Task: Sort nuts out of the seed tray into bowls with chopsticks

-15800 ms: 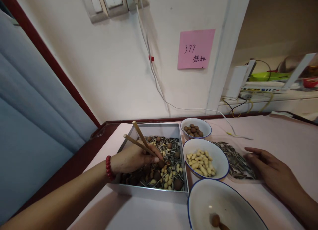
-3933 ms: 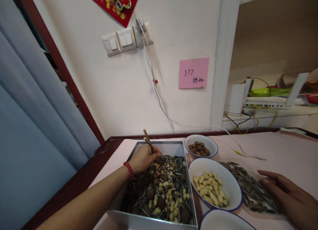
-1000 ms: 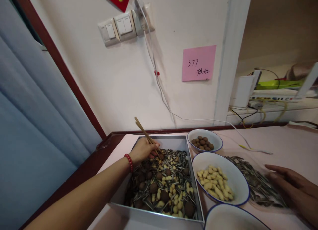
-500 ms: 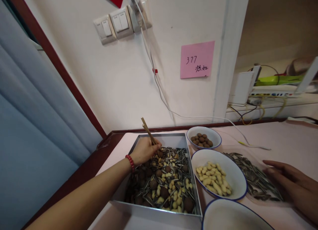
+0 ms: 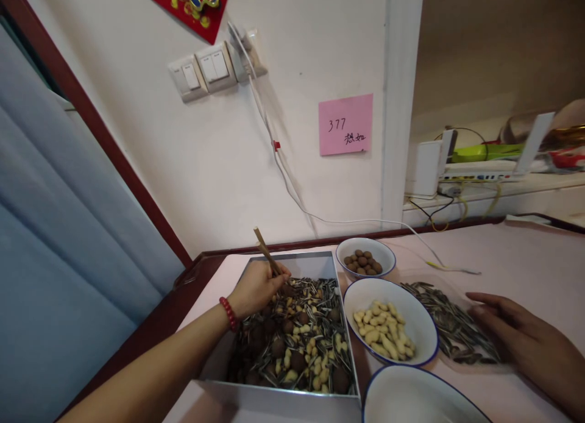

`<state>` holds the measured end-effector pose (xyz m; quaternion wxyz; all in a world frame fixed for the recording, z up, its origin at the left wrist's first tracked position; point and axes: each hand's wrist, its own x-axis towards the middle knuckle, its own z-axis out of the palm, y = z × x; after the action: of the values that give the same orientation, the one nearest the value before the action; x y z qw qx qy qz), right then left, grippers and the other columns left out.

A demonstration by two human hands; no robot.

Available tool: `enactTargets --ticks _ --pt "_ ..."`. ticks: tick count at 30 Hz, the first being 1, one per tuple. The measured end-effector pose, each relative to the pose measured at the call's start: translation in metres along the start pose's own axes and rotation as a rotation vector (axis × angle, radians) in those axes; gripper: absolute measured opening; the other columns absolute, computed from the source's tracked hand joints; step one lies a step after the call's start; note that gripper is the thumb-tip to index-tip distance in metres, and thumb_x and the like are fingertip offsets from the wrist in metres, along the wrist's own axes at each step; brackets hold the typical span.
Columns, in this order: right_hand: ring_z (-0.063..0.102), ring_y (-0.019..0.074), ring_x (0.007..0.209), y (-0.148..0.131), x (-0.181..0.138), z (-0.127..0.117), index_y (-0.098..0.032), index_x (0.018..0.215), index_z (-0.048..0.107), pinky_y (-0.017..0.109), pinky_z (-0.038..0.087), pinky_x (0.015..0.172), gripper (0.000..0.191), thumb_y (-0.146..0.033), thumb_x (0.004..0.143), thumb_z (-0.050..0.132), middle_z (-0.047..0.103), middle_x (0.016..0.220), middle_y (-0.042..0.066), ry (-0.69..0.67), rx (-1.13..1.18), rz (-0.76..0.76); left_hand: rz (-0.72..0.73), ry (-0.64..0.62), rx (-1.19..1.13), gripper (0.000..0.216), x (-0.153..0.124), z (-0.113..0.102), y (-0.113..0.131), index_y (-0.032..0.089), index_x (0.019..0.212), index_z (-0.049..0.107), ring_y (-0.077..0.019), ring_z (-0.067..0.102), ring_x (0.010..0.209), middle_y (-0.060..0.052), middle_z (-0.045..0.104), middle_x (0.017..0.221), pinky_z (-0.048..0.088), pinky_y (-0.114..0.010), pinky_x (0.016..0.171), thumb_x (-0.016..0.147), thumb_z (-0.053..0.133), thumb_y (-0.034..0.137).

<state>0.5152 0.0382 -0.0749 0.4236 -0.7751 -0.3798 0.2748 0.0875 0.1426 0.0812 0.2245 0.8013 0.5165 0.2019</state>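
Observation:
My left hand (image 5: 256,286), with a red bead bracelet at the wrist, is closed on a pair of wooden chopsticks (image 5: 266,256). The chopstick tips dip into the far part of a metal tray (image 5: 292,401) filled with mixed sunflower seeds, peanuts and brown nuts. My right hand (image 5: 516,331) lies flat with fingers stretched out on the table, touching the edge of a spread of sunflower seeds (image 5: 450,325). A bowl of peanuts (image 5: 414,313) sits between the tray and that hand.
A small bowl of brown nuts (image 5: 384,258) stands behind the peanut bowl. A larger white bowl (image 5: 411,398) is cut off at the bottom edge. A white cable (image 5: 439,266) trails over the pink table. A blue curtain hangs at the left.
The view has shifted slightly. My left hand stays in the far part of the tray with the chopsticks. My right hand has hardly moved.

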Motion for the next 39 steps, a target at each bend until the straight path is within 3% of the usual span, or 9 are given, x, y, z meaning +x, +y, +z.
enactTargets --ticks 5,11,14,18,22,26,29,33,39 --pt "0.071 0.0280 0.093 0.007 0.004 0.002 -0.028 0.111 0.067 0.037 0.051 0.083 0.065 -0.073 0.065 0.055 0.077 0.099 0.002 0.010 0.039 -0.027 0.031 0.016 -0.024 0.023 -0.009 -0.016 0.017 0.018 0.087 0.072 -0.0208 0.070 0.083 -0.005 0.077 0.085 0.053 -0.029 0.075 0.086 0.056 0.034" --pt "0.071 0.0285 0.092 0.006 0.003 0.005 -0.026 0.110 0.068 0.037 0.051 0.079 0.059 -0.067 0.070 0.057 0.077 0.097 0.004 0.018 0.097 -0.071 0.232 0.006 -0.109 0.020 0.004 -0.036 0.075 0.017 0.088 0.073 -0.0202 0.071 0.089 -0.004 0.077 0.089 0.054 -0.031 0.086 0.090 0.057 0.028" --pt "0.071 0.0283 0.092 0.001 0.000 0.005 -0.026 0.108 0.069 0.037 0.052 0.079 0.052 -0.062 0.073 0.059 0.077 0.098 0.005 0.019 0.119 -0.105 0.283 0.080 -0.124 0.016 0.031 -0.024 0.105 0.016 0.089 0.073 -0.0189 0.072 0.081 -0.004 0.077 0.083 0.056 -0.029 0.079 0.088 0.060 0.025" --pt "0.071 0.0280 0.089 -0.005 -0.003 0.006 -0.022 0.108 0.069 0.037 0.053 0.077 0.056 -0.062 0.070 0.059 0.077 0.092 0.005 0.030 0.142 -0.117 0.296 0.028 -0.210 0.014 0.064 0.009 0.123 0.015 0.092 0.072 -0.0195 0.072 0.082 -0.005 0.077 0.082 0.057 -0.030 0.078 0.087 0.061 0.021" --pt "0.072 0.0256 0.085 -0.008 -0.005 0.007 -0.020 0.109 0.069 0.035 0.053 0.073 0.057 -0.061 0.070 0.058 0.076 0.091 0.005 0.033 0.155 -0.119 0.272 0.025 -0.232 0.015 0.068 0.022 0.120 0.015 0.093 0.073 -0.0211 0.071 0.085 -0.007 0.077 0.086 0.056 -0.030 0.075 0.086 0.062 0.023" --pt "0.071 0.0258 0.086 -0.008 -0.006 0.006 -0.021 0.108 0.069 0.035 0.053 0.075 0.057 -0.061 0.069 0.059 0.076 0.092 0.005 0.043 0.143 -0.103 0.184 0.066 -0.281 0.019 0.051 0.005 0.108 0.014 0.093 0.073 -0.0207 0.070 0.079 -0.007 0.076 0.083 0.056 -0.030 0.068 0.085 0.065 0.030" --pt "0.071 0.0267 0.088 -0.005 -0.004 0.005 -0.022 0.108 0.069 0.036 0.052 0.076 0.057 -0.061 0.068 0.060 0.076 0.094 0.006 0.044 0.132 -0.101 0.134 0.064 -0.339 0.027 0.034 -0.011 0.092 0.013 0.094 0.073 -0.0233 0.070 0.085 -0.009 0.076 0.088 0.058 -0.032 0.069 0.083 0.067 0.037" --pt "0.072 0.0283 0.088 -0.002 -0.003 0.004 -0.023 0.106 0.069 0.037 0.053 0.076 0.056 -0.063 0.068 0.060 0.076 0.094 0.006 0.042 0.117 -0.093 0.096 -0.020 -0.370 0.033 0.016 -0.018 0.063 0.013 0.096 0.072 -0.0228 0.069 0.085 -0.009 0.075 0.089 0.058 -0.031 0.069 0.081 0.070 0.043" --pt "0.074 0.0281 0.086 -0.004 -0.006 0.000 -0.029 0.101 0.072 0.036 0.055 0.073 0.048 -0.065 0.071 0.057 0.078 0.093 0.004 0.083 -0.015 -0.130 0.021 -0.159 -0.198 0.022 0.015 -0.001 0.039 0.016 0.094 0.074 -0.0165 0.064 0.070 -0.004 0.073 0.080 0.050 -0.025 0.062 0.084 0.064 0.034"
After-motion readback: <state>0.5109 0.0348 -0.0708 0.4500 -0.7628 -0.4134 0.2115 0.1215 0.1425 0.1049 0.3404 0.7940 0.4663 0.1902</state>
